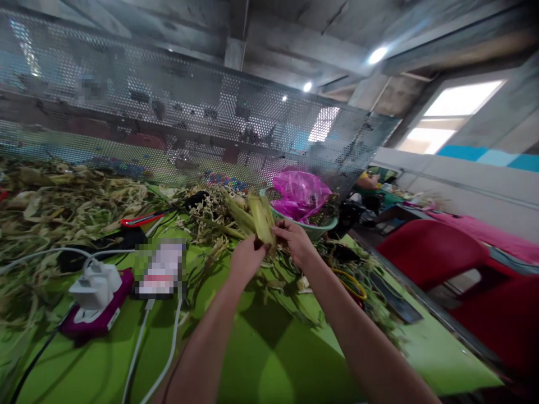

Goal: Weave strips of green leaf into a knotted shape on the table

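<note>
Two bare hands hold an ear of corn point(261, 220) in its green husk above a green table point(269, 348). The left hand point(246, 259) grips its lower end; the right hand's point(297, 241) fingers pinch the husk beside it.

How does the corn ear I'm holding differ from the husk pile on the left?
The corn ear is one whole yellow-green piece; the husk pile is loose, duller strips. The left hand and right hand hold the corn ear up; the husk pile lies on the table. Both show husk.
</note>
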Available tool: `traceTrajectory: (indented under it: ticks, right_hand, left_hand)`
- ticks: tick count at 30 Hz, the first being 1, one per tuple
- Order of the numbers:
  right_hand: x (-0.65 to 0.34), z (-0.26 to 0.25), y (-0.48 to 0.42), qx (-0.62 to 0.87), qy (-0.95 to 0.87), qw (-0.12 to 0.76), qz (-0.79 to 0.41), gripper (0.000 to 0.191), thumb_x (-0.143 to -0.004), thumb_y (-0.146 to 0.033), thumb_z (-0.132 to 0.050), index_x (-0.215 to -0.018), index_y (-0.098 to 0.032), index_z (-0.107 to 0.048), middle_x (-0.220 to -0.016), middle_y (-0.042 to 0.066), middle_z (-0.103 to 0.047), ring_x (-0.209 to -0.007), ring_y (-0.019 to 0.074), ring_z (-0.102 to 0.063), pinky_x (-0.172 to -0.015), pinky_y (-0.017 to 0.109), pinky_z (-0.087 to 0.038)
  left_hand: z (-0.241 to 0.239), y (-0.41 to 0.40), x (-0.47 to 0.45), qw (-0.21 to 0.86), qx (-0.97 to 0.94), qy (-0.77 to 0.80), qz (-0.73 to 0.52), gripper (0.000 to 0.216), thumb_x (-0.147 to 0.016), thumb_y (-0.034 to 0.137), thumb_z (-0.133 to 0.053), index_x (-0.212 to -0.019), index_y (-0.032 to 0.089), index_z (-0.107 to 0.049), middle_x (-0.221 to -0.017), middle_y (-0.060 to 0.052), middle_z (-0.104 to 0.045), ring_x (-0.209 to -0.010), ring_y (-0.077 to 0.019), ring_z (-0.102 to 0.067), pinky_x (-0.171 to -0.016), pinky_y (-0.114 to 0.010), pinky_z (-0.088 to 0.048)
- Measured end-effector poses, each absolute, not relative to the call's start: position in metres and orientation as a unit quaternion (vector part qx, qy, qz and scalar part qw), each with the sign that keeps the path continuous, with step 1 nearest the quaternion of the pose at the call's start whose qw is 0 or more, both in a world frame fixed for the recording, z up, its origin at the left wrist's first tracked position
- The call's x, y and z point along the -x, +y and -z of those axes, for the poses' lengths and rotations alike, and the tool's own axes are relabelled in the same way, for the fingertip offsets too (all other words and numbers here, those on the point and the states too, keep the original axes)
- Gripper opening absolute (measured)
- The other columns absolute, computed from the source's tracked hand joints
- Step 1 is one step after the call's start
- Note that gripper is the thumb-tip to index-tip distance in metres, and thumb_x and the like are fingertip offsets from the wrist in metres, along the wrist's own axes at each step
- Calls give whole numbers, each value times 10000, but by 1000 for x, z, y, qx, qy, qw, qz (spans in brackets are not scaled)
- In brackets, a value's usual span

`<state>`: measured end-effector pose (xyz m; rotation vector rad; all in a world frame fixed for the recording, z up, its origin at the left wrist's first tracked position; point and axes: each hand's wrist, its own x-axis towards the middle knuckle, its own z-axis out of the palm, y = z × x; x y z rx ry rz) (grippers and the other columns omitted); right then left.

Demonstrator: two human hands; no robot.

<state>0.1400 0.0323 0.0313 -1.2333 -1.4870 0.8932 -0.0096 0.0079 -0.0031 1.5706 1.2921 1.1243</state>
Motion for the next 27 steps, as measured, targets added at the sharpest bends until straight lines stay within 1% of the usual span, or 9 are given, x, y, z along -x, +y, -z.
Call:
traceTrajectory:
  ticks: [3, 5, 7, 9, 12, 15, 18, 22, 27]
  right_hand:
    - [-143, -32, 20, 462, -516, 553, -463, 347, -596, -386, -784, -764, -200, -545, -662, -51, -577, -559, 102, -535, -567, 235, -456]
    - [-144, -30, 14, 451, -502, 560, -481, 342, -583, -358, -804, -783, -200, -575, -701, -38, -606, -596, 108, -560, -582, 229, -470]
    - [-144, -28, 10, 441, -504, 558, -490, 338, -594, -353, -803, -833, -203, -617, -777, -12, -648, -663, 128, -598, -611, 238, -489]
    - [-145, -25, 7, 431, -507, 551, -504, 354, -604, -352, -800, -888, -208, -646, -855, 11, -678, -737, 154, -630, -652, 256, -505]
    - [-147, -23, 3, 424, -507, 542, -519, 338, -622, -343, -792, -904, -212, -661, -857, 13, -694, -753, 166, -645, -675, 270, -505]
    - [-149, -22, -1, 412, -507, 543, -528, 277, -632, -316, -792, -857, -219, -665, -808, -8, -690, -698, 145, -635, -679, 267, -497]
    - [-152, -22, -2, 401, -488, 559, -536, 232, -622, -275, -795, -804, -223, -660, -778, -26, -674, -669, 123, -616, -689, 253, -496]
    - [-156, -20, 0, 399, -460, 582, -539, 235, -603, -273, -796, -770, -221, -638, -773, -22, -664, -666, 126, -599, -672, 251, -504]
    - [-153, -20, -2, 393, -467, 569, -551, 262, -628, -301, -783, -845, -223, -659, -851, 2, -698, -722, 153, -632, -707, 277, -512]
  left_hand:
    - [6, 12, 7, 491, -545, 462, -498, 300, -758, 384, -638, -941, 151, -588, -907, -108, -673, -809, -201, -601, -739, -302, -432]
    - [6, 10, 5, 567, -497, 418, -507, 390, -750, 359, -665, -1049, 128, -566, -927, -103, -670, -808, -178, -602, -734, -279, -434]
    - [4, 7, 5, 620, -458, 400, -496, 429, -735, 316, -690, -1094, 123, -559, -903, -81, -668, -777, -152, -596, -719, -260, -426]
    - [0, 3, 6, 651, -436, 391, -482, 386, -721, 283, -705, -1053, 127, -586, -879, -58, -666, -742, -125, -582, -696, -242, -413]
    - [-4, -1, 6, 672, -418, 379, -479, 338, -670, 268, -749, -954, 151, -609, -812, -16, -651, -679, -99, -557, -642, -226, -397]
    - [-2, 0, 4, 686, -395, 355, -498, 410, -608, 279, -798, -928, 178, -563, -758, 11, -631, -654, -101, -566, -625, -230, -421]
    - [2, 2, 0, 697, -364, 332, -522, 472, -567, 278, -828, -888, 183, -495, -779, -2, -637, -687, -122, -601, -669, -266, -482]
    - [3, 4, 0, 699, -343, 335, -530, 486, -577, 257, -831, -934, 171, -514, -853, -28, -656, -722, -124, -623, -684, -262, -510]
    - [1, 5, 4, 705, -314, 341, -536, 437, -616, 280, -802, -961, 176, -555, -832, -11, -659, -657, -103, -609, -568, -209, -477]
